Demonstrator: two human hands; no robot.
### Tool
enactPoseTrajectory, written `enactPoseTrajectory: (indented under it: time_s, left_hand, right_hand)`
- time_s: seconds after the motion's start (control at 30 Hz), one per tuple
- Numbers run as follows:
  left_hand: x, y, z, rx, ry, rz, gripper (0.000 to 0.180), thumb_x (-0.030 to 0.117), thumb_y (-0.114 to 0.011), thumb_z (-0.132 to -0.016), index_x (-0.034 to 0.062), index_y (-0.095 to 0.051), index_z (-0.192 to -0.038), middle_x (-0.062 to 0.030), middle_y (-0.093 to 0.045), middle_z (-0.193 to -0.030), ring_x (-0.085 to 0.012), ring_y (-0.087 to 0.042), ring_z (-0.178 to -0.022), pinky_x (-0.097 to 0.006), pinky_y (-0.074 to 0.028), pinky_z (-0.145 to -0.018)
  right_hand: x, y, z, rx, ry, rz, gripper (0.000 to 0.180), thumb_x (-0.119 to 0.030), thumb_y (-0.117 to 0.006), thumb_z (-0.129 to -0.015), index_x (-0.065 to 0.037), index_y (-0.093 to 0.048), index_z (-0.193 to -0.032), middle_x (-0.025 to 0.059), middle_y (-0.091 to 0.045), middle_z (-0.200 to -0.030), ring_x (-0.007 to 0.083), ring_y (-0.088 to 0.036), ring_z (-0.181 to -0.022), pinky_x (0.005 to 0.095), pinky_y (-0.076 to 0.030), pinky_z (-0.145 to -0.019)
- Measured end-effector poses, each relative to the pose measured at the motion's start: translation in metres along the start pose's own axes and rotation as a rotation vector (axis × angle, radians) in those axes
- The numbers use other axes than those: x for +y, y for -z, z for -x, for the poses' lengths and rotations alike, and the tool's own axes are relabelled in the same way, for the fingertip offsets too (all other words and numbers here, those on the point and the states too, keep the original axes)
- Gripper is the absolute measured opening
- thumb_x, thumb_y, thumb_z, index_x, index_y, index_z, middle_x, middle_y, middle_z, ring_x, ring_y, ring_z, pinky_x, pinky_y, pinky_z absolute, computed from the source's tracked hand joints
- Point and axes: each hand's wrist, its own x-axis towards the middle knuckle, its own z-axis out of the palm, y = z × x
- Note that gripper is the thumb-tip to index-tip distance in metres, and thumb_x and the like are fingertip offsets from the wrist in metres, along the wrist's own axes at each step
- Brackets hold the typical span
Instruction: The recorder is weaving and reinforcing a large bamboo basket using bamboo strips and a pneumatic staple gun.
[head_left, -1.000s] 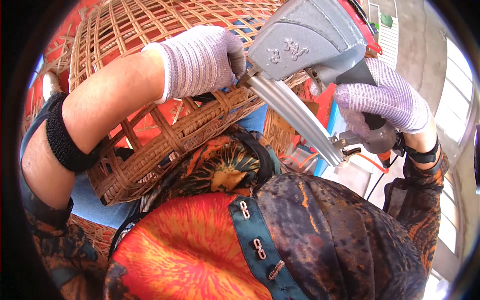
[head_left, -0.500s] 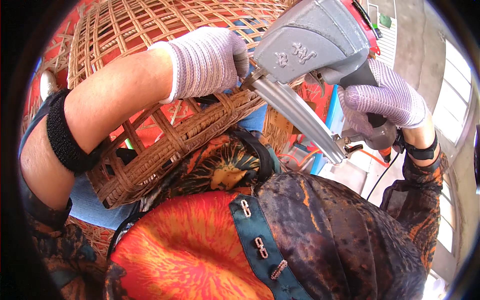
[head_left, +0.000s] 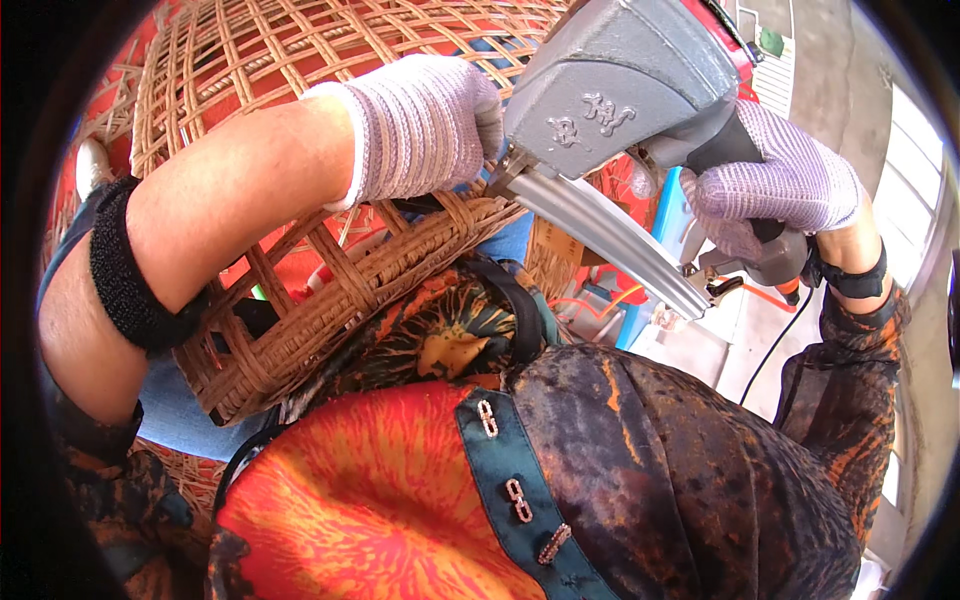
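Note:
A brown woven wicker basket [head_left: 350,285] lies across my lap, its open lattice spreading away from me and its thick braided rim close to my body. My left hand [head_left: 425,125], in a pale knitted glove, is closed at the basket's upper edge; its fingertips are hidden. My gloved right hand [head_left: 780,175] wraps around the black grip of a grey nail gun [head_left: 620,95]. The gun's nose is beside my left fist, at the end of the basket rim. Its long metal magazine [head_left: 605,240] slants down to the right.
Red flooring [head_left: 110,110] strewn with wicker scraps shows at the left. An orange air hose [head_left: 770,297] and a black cable [head_left: 775,345] hang below the gun's handle. A cardboard box [head_left: 555,240] and a blue-edged container [head_left: 668,215] stand beyond the magazine.
The magazine's lower end and my right hand have shifted slightly to the right. My left hand has moved a little to the right and stays closed by the gun's nose.

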Motion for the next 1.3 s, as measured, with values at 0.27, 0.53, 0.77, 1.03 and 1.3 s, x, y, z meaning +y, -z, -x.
enactPoseTrajectory:
  time_s: [0.27, 0.53, 0.77, 1.03, 1.3]
  left_hand:
    - [-0.007, -0.006, 0.002, 0.075, -0.054, -0.140, 0.025, 0.018, -0.072, -0.076, 0.0041, -0.070, -0.097, -0.0207, -0.067, -0.078, -0.0389, -0.067, -0.074, -0.041, -0.055, -0.065]
    - [-0.014, -0.014, -0.001, 0.108, -0.124, -0.095, 0.024, 0.018, -0.072, -0.077, 0.0045, -0.070, -0.096, -0.0206, -0.067, -0.078, -0.0393, -0.066, -0.075, -0.041, -0.055, -0.065]
    - [0.009, -0.002, 0.007, 0.030, 0.086, 0.056, 0.024, 0.008, -0.062, -0.075, 0.0095, -0.076, -0.094, -0.0152, -0.071, -0.078, -0.0312, -0.069, -0.076, -0.039, -0.054, -0.072]
    - [-0.005, -0.011, 0.000, 0.049, -0.003, -0.092, 0.021, 0.016, -0.072, -0.080, 0.0043, -0.070, -0.097, -0.0182, -0.068, -0.076, -0.0353, -0.067, -0.068, -0.039, -0.055, -0.063]
    - [-0.007, -0.020, -0.001, 0.106, -0.008, -0.079, 0.023, 0.008, -0.061, -0.076, 0.0089, -0.075, -0.093, -0.0167, -0.070, -0.078, -0.0318, -0.069, -0.076, -0.039, -0.054, -0.072]
  right_hand:
    - [-0.006, -0.007, -0.006, -0.037, 0.051, -0.116, 0.035, -0.018, -0.073, -0.079, 0.004, -0.062, -0.104, 0.0038, -0.060, -0.062, 0.0128, -0.058, -0.052, 0.0278, -0.048, -0.049]
    - [-0.002, -0.015, -0.002, 0.053, -0.011, -0.042, 0.039, -0.018, -0.076, -0.074, -0.001, -0.063, -0.106, 0.0057, -0.066, -0.081, 0.0124, -0.063, -0.070, 0.0283, -0.054, -0.062]
    - [0.000, -0.015, -0.001, 0.023, -0.034, -0.069, 0.041, -0.020, -0.077, -0.076, -0.003, -0.063, -0.110, 0.0047, -0.066, -0.085, 0.0130, -0.063, -0.074, 0.0290, -0.055, -0.069]
    - [-0.007, -0.017, -0.003, 0.038, -0.085, -0.054, 0.039, -0.025, -0.079, -0.077, -0.002, -0.063, -0.104, 0.0042, -0.065, -0.074, 0.0114, -0.062, -0.064, 0.0278, -0.053, -0.058]
    - [0.011, -0.017, -0.007, -0.028, 0.072, -0.204, 0.031, -0.023, -0.078, -0.078, 0.000, -0.065, -0.093, 0.0047, -0.062, -0.063, 0.0097, -0.059, -0.053, 0.0262, -0.050, -0.048]
